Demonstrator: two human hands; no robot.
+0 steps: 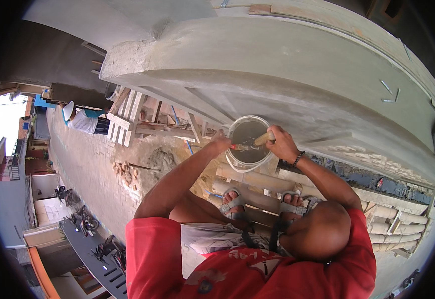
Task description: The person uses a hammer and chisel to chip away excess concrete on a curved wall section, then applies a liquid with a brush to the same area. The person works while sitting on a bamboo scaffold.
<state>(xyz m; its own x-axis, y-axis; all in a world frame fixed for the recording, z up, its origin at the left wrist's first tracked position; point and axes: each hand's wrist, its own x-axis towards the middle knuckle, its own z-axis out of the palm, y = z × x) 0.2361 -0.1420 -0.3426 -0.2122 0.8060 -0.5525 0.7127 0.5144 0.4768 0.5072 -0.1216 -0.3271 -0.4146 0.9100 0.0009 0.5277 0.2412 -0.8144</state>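
Note:
A white round bucket (230,158) holding grey, wet-looking mix (247,129) stands in front of me, just below the plastered ledge. My left hand (219,141) is closed at the bucket's left rim, on a tool with a small red part (234,147) that reaches over the mix. From the right, my right hand (283,144) grips a tan, wooden-looking handle (264,138) above the bucket. The two tools come close together over the mix; their working ends are small and blurred, so their kind is unclear.
My sandalled feet (234,203) rest on bamboo poles (257,180). A curved grey plastered ledge (257,55) spans the far side. To the left are a wooden frame (128,117), a mortar heap (161,159), broken bricks (127,174) and a person in a white hat (84,121). Motorbikes (84,220) stand beyond.

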